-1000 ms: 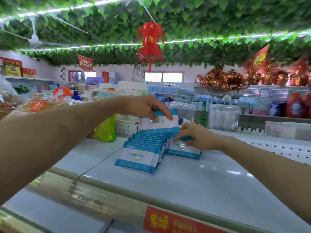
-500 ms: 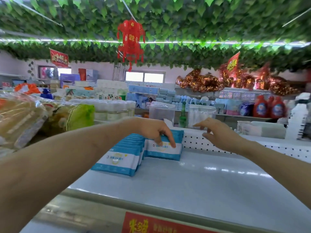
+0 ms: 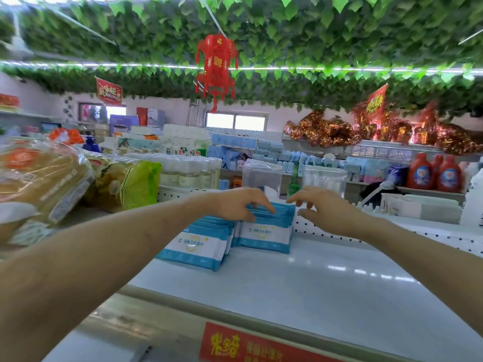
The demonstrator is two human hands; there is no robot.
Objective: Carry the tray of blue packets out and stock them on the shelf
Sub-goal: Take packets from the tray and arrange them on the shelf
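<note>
Two rows of blue-and-white packets stand on the white shelf. The left row leans toward me; the right row stands against the perforated back panel. My left hand rests its fingertips on the top edges of the right row. My right hand hovers just right of that row, fingers loosely spread, holding nothing. No tray is in view.
Bagged bread and a yellow-green bag sit at the left. Clear containers and a green bottle stand behind the back panel. A red price label runs along the shelf's front edge. Bare shelf surface stretches right of the packets.
My left hand shifted from the front packet to the tops of the right row. My right hand came in closer to the packets. The view moved slightly nearer.
</note>
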